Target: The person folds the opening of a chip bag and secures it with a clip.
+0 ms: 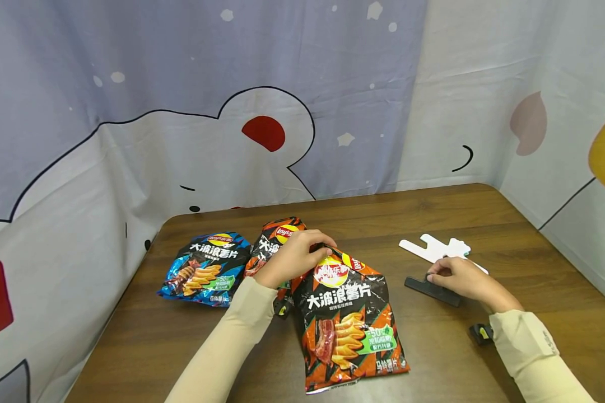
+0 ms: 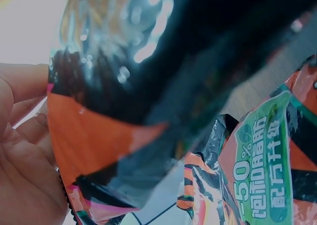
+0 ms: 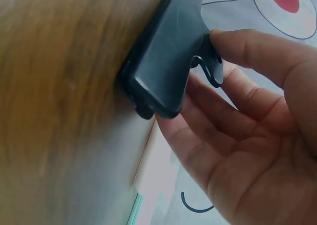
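Observation:
My left hand (image 1: 298, 253) grips the folded top corner of an orange and black potato chip bag (image 1: 350, 324). The bag lies at a slant near the table's middle, its printed front facing up. In the left wrist view, the bag's shiny side (image 2: 109, 126) fills much of the picture beside the palm. To its right, my right hand (image 1: 459, 278) pinches the small handle of a long black bag clip (image 1: 431, 291). Seen from the right wrist, the clip (image 3: 166, 56) has its handle between thumb and fingers, close to the wooden tabletop.
A blue chip bag (image 1: 206, 271) lies at the left of the wooden table (image 1: 146, 347). Between it and the held bag sits another orange and black chip bag (image 1: 272, 238), partly behind my left hand. White flat cut-out-shaped pieces (image 1: 436, 249) lie behind my right hand. A printed curtain (image 1: 353, 101) hangs behind.

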The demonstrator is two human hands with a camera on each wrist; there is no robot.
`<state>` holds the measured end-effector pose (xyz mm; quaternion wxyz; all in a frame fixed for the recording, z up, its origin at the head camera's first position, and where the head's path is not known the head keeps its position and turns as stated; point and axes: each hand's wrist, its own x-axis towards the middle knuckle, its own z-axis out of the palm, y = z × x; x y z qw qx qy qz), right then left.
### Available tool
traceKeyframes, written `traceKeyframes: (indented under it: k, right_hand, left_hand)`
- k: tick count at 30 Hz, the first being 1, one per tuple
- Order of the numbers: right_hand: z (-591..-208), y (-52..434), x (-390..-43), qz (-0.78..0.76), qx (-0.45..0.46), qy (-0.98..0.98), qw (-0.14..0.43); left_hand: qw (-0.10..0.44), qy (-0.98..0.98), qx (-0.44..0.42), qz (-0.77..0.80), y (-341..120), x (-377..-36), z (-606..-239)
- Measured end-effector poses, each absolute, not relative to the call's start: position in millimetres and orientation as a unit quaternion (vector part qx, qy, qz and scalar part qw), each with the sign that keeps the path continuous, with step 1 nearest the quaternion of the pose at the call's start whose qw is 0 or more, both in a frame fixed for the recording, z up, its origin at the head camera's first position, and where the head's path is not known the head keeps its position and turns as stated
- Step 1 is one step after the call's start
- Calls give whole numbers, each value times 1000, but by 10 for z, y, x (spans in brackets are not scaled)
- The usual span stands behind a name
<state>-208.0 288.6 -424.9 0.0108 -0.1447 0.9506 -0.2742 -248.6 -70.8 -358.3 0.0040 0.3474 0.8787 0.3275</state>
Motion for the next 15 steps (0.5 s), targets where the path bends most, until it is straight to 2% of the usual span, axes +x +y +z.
traceKeyframes:
  k: [15]
  right_hand:
    - [-4245,2893,-2075,-292,-142,946,26]
  left_hand:
    - [13,879,345,329,-718,-2478,-3582]
